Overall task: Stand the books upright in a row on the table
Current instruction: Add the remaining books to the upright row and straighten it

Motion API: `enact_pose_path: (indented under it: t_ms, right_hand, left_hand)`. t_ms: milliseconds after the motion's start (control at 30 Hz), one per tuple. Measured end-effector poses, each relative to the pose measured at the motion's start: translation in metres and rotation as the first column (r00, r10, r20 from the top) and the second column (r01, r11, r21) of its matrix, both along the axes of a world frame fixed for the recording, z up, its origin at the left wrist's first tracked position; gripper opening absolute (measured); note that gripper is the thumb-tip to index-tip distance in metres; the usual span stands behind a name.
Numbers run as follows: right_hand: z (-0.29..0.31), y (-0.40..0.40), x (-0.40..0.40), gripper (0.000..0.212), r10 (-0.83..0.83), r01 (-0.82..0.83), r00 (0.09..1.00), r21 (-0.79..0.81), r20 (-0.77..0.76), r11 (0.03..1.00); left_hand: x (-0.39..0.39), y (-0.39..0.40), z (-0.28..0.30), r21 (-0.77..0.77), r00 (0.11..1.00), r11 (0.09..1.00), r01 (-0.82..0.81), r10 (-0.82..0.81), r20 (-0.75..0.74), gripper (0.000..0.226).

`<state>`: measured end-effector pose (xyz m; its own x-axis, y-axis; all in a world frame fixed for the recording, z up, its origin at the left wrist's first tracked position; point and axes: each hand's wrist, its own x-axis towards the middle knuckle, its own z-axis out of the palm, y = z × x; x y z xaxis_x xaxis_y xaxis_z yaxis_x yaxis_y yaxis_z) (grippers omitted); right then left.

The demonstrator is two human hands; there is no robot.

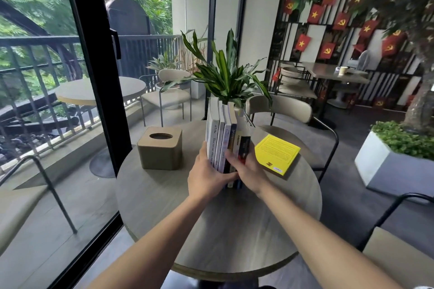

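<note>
Several books (223, 134) stand upright, spines toward me, in a tight row near the middle of the round grey table (164, 206). My left hand (207, 175) presses the row's left side, thumb across the lower spines. At the right end my right hand (250, 171) grips the dark book (244, 145). A yellow book (277, 153) lies flat on the table just right of the row, touched by neither hand.
A tan tissue box (160, 148) sits left of the books. A potted plant (229, 77) stands right behind the row. A beige chair (284, 110) is at the table's far side, another chair (397, 256) at my right. The glass door frame (98, 77) runs along the left.
</note>
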<state>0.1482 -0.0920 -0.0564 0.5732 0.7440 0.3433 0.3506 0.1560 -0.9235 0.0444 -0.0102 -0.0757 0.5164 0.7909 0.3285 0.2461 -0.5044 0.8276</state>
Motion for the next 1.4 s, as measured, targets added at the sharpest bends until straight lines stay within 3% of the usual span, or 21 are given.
enact_pose_path:
  t_ms: [167,267,467,567,733,900,967,1100,1200,1400]
  right_hand:
    - [-0.004,0.006,0.004,0.080,-0.137,0.141,0.989,-0.071,0.051,0.987]
    - [-0.006,0.010,0.009,0.084,-0.170,0.175,0.982,-0.072,0.080,0.982]
    - [-0.009,0.010,0.013,0.078,-0.186,0.194,0.976,-0.060,0.111,0.979]
    - [-0.007,0.008,0.012,0.064,-0.179,0.188,0.970,-0.043,0.162,0.981]
    - [0.007,-0.001,0.008,0.046,-0.163,0.159,0.970,0.036,0.179,0.987]
    - [0.015,-0.013,0.024,0.080,-0.241,0.259,0.928,-0.026,0.284,0.965]
    - [0.014,-0.019,0.033,0.079,-0.321,0.342,0.897,-0.018,0.303,0.940]
    - [0.002,-0.029,0.054,0.080,-0.477,0.572,0.763,-0.111,0.437,0.812]
    - [-0.014,-0.033,0.071,0.076,-0.483,0.698,0.669,-0.257,0.565,0.668]
    - [-0.036,-0.030,0.094,0.090,-0.407,0.735,0.677,-0.583,0.613,0.345]
  left_hand:
    - [0.002,-0.004,-0.003,-0.014,1.000,1.000,-0.025,0.025,-0.003,0.108]
    - [0.005,-0.007,-0.003,-0.028,0.999,0.998,-0.047,0.048,0.015,0.108]
    - [0.007,-0.015,-0.007,-0.032,0.997,0.997,-0.071,0.072,0.027,0.125]
    - [0.008,-0.018,-0.010,-0.007,0.997,0.997,-0.079,0.079,-0.015,0.135]
    - [0.010,-0.018,-0.012,0.006,0.993,0.994,-0.114,0.114,-0.022,0.126]
    - [0.010,-0.019,-0.013,0.022,0.993,0.993,-0.114,0.114,0.006,0.126]
    - [0.010,-0.018,-0.014,0.025,0.994,0.994,-0.110,0.110,0.011,0.127]
    - [0.009,-0.017,-0.015,0.025,0.996,0.995,-0.093,0.093,0.013,0.129]
    - [0.009,-0.017,-0.014,0.027,0.996,0.996,-0.087,0.087,0.007,0.129]
    - [0.009,-0.015,-0.015,0.030,0.997,0.997,-0.078,0.078,0.002,0.129]
